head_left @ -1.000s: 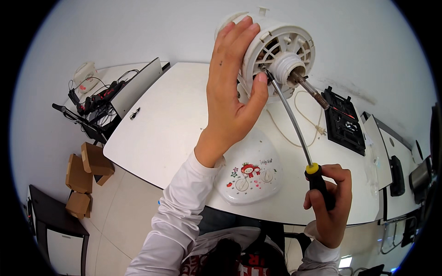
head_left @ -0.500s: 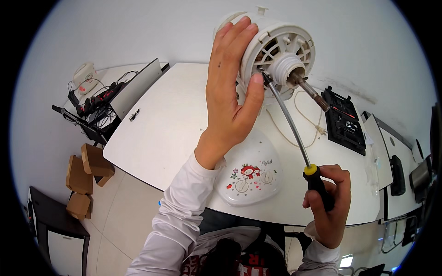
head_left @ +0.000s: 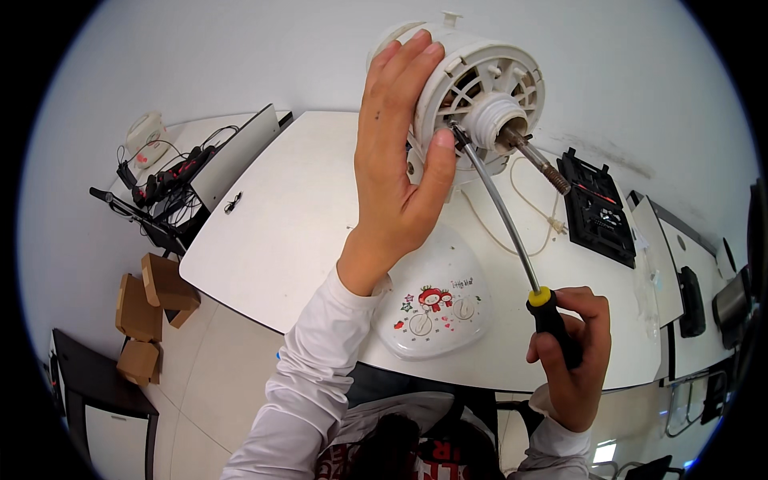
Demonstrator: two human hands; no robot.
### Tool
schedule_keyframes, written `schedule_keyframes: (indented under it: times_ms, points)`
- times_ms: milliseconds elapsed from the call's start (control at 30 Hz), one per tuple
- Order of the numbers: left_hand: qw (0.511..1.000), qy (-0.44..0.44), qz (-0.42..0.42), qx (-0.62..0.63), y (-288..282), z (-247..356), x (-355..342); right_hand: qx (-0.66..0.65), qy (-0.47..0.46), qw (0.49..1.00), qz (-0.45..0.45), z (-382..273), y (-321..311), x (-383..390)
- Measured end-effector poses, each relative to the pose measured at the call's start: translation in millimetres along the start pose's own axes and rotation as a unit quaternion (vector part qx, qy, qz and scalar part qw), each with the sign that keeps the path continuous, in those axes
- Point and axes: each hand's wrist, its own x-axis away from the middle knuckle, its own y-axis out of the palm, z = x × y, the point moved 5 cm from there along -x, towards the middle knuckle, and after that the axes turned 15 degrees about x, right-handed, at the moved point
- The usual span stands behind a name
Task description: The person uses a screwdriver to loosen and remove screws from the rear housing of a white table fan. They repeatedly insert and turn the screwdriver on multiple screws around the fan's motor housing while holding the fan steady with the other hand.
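My left hand (head_left: pixel 398 160) grips the side of a white electric fan's motor housing (head_left: pixel 524 76), fingers along its shell and thumb near the front rim. A metal shaft (head_left: pixel 542 164) with a threaded end sticks out of the housing's front collar. In my right hand (head_left: pixel 582 352) is a screwdriver (head_left: pixel 512 232) with a black and yellow handle. Its tip reaches the front grille beside the collar, close to my left thumb; whether it sits in a screw is too small to tell. Below stands the fan's white base (head_left: pixel 436 336), printed with a red cartoon and two dials.
A black tool case (head_left: pixel 598 212) lies open at the right, near a pale power cord (head_left: pixel 488 228). A small dark item (head_left: pixel 233 202) rests on the white table (head_left: pixel 272 240) at left. Cardboard boxes (head_left: pixel 140 308) stand on the floor; a kettle (head_left: pixel 730 308) is far right.
The motor housing and my left hand have shifted very slightly left. My right hand holds the screwdriver in nearly the same place.
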Motion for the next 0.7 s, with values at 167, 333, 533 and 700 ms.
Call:
schedule_keyframes:
  times_ms: [167,333,533,700]
  points:
    - [1.000,0.001,-0.002,-0.003,0,0,0,0.007,-0.003,1.000,-0.004,0,1,-1]
    - [1.000,0.001,-0.004,-0.005,0,1,0,-0.004,0.028,1.000,-0.001,-3,1,1]
    - [1.000,-0.005,0.014,0.015,1,2,0,-0.011,0.065,0.998,-0.021,-12,3,3]
    - [1.000,-0.012,0.016,0.020,-3,5,-3,-0.111,0.108,0.987,-0.045,-19,2,1]
